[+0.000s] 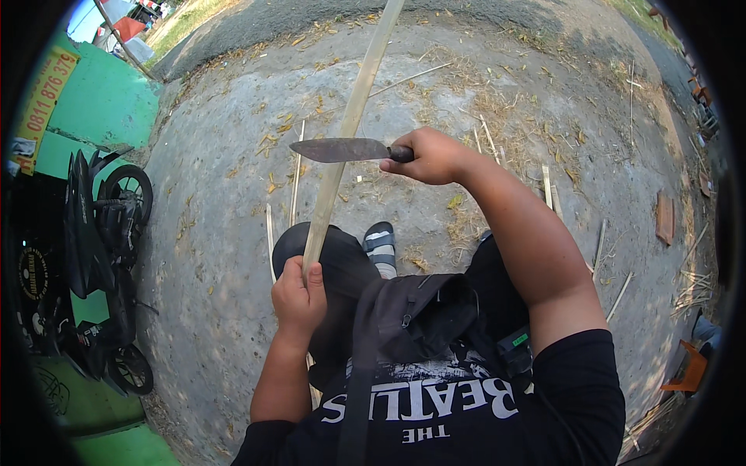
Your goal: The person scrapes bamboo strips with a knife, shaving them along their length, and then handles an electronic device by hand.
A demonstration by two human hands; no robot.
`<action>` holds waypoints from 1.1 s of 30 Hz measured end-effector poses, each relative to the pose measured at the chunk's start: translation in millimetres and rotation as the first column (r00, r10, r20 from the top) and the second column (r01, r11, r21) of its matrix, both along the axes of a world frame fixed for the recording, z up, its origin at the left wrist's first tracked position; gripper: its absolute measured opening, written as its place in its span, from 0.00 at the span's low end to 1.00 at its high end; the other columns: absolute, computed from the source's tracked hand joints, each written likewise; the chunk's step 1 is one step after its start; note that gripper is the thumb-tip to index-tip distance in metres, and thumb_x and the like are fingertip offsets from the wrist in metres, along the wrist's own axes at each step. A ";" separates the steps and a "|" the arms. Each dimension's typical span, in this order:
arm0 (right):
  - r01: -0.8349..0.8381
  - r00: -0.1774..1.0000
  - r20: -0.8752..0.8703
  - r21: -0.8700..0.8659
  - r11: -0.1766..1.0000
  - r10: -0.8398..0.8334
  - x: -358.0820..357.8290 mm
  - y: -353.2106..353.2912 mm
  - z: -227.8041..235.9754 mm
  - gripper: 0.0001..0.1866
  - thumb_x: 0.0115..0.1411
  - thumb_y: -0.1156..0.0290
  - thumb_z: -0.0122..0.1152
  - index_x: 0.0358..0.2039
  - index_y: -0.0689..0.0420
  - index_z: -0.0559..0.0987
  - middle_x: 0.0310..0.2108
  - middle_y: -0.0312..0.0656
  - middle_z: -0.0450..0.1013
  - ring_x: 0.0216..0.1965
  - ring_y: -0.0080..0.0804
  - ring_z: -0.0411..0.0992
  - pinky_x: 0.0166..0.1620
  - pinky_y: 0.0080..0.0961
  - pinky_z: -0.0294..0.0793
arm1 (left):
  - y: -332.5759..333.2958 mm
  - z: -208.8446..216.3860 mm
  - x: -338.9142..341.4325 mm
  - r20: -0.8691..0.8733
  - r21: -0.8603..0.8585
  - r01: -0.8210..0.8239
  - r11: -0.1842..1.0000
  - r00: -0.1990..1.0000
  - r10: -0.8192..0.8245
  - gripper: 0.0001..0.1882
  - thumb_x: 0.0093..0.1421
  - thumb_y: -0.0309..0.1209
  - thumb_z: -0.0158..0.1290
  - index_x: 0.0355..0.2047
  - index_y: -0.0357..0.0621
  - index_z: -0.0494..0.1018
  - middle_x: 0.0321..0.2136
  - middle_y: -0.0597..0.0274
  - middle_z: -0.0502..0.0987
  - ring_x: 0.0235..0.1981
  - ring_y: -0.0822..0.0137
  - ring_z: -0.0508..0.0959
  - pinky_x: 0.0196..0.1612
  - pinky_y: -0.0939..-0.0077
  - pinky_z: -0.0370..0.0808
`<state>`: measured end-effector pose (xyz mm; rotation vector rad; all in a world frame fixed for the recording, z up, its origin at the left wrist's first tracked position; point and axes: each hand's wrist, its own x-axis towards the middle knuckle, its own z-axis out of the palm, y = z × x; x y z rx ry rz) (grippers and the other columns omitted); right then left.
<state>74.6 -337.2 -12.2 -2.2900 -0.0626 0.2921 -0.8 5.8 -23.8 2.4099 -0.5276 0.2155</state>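
Note:
My left hand (299, 297) is closed around the lower end of a long, pale bamboo strip (353, 109). The strip slants up and away, leaning a little right, and runs out of the top of the view. In my right hand (431, 158) is the dark handle of a large knife (339, 150) with a broad, stained blade. The blade lies crosswise over the strip, its tip pointing left. Whether the edge touches the strip I cannot tell. My left hand rests close to my left knee.
Thin bamboo slivers (298, 175) and dry leaves lie on the grey ground (225, 140). A black motorcycle (101, 256) stands at the left by a green wall (109, 93). A brown block (664, 218) lies at the right. A black bag (420, 314) sits on my lap.

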 end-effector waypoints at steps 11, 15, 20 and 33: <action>0.001 0.999 0.040 -0.034 0.999 0.000 -4.6 3.3 4.2 0.24 0.64 0.45 0.63 0.36 0.57 0.85 0.27 0.50 0.79 0.32 0.49 0.78 0.39 0.42 0.75 | -1.8 3.3 -1.1 -0.023 -0.015 -0.008 1.000 1.000 0.008 0.17 0.71 0.42 0.52 0.35 0.39 0.74 0.20 0.51 0.75 0.21 0.49 0.77 0.26 0.58 0.71; -0.020 0.997 0.071 -0.100 0.995 0.027 -4.1 -14.0 1.6 0.24 0.65 0.45 0.63 0.36 0.57 0.85 0.29 0.52 0.80 0.34 0.50 0.78 0.41 0.43 0.75 | -5.2 5.7 -0.6 -0.035 0.021 -0.004 1.000 0.999 0.005 0.17 0.71 0.42 0.52 0.35 0.39 0.74 0.19 0.51 0.75 0.21 0.49 0.77 0.26 0.59 0.71; -0.002 1.000 0.003 -0.026 1.000 0.002 -8.1 2.2 1.0 0.23 0.63 0.47 0.64 0.35 0.58 0.84 0.28 0.50 0.79 0.33 0.50 0.78 0.40 0.43 0.75 | -3.8 4.3 0.1 -0.034 0.034 -0.019 0.999 0.999 0.020 0.17 0.71 0.42 0.53 0.35 0.39 0.74 0.20 0.50 0.76 0.22 0.47 0.78 0.26 0.58 0.72; -0.104 0.957 0.268 -0.040 0.994 0.111 -13.8 -4.3 -4.5 0.23 0.65 0.51 0.61 0.46 0.58 0.72 0.33 0.57 0.77 0.39 0.59 0.77 0.43 0.50 0.73 | -8.7 10.8 11.7 -0.154 -0.063 -0.057 0.996 0.987 0.047 0.18 0.72 0.43 0.51 0.34 0.39 0.74 0.16 0.55 0.72 0.18 0.58 0.74 0.24 0.64 0.69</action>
